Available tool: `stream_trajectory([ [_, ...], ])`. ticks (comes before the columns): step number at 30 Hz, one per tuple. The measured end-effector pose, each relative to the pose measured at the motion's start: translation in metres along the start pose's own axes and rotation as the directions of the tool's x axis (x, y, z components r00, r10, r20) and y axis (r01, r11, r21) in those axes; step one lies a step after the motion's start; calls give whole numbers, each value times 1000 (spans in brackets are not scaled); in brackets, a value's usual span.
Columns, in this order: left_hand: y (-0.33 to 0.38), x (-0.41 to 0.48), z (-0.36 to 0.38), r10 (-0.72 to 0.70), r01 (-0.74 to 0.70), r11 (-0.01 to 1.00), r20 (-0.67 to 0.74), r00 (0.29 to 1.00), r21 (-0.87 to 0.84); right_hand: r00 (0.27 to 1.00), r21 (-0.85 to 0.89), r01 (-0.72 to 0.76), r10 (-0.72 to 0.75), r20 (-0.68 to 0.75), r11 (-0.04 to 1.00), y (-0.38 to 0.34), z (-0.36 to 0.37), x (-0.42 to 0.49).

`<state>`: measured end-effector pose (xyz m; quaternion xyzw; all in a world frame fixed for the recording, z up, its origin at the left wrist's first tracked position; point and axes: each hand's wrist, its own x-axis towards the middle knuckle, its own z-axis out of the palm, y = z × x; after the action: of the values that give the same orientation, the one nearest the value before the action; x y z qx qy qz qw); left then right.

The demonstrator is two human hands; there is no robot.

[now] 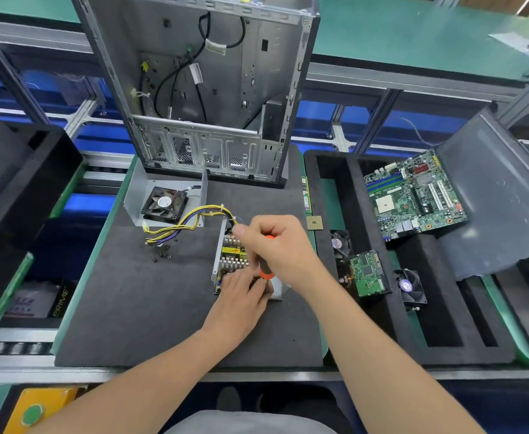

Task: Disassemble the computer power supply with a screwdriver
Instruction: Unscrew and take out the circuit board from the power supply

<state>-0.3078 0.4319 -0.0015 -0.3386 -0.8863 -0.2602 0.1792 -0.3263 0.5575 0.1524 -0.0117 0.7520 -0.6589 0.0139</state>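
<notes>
Case, head view: an open metal computer case [200, 89] stands upright at the far edge of a dark foam mat [125, 308] on the counter, with loose black cables inside.
Cover: a grey sheet-metal cover [134, 195] carrying a black fan [164, 204] lies in front of the case, left of the work.
Wires: a yellow, black and purple bundle [188, 222] runs from beside the cover to the far end of the power supply.
Screws: small dark screws [163, 253] lie scattered on the mat near the bundle's loose end.
Tray: a black foam tray [335, 189] on the right holds a motherboard [413, 195], a green circuit board [366, 274] and two small fans.
Chip: a square processor [315, 222] sits between the mat and the tray.
Power supply [230, 255]: lies open at mid-mat, heat sinks showing, half hidden by both hands.
Right hand [275, 245]: grip clenched round the orange-and-black screwdriver [264, 270], held steeply, tip down at the near end.
Left hand [241, 296]: fingers curled on the supply's near end, grip holding it beside the tip.
</notes>
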Motion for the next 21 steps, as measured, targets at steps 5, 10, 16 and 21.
stream_trajectory([
  [5, -1, 0, 4, 3, -3, 1000, -8, 1000, 30, 710, 99, 85, 10, -705, 991, 7, 39, -28],
  [10, -1, 1, 5, 13, -18, 988, 36, 999, 154, 894, 204, 186, -80, -441, 961, 11, 44, -31],
  [16, 3, 3, -2, 38, -38, 995, 0, 999, 96, 978, 328, -29, -41, 205, 944, 9, -1, -8],
  [21, 9, 5, -11, -12, 11, 1000, 45, 999, 16, 981, 357, -34, -38, 192, 934, 10, -26, -4],
])
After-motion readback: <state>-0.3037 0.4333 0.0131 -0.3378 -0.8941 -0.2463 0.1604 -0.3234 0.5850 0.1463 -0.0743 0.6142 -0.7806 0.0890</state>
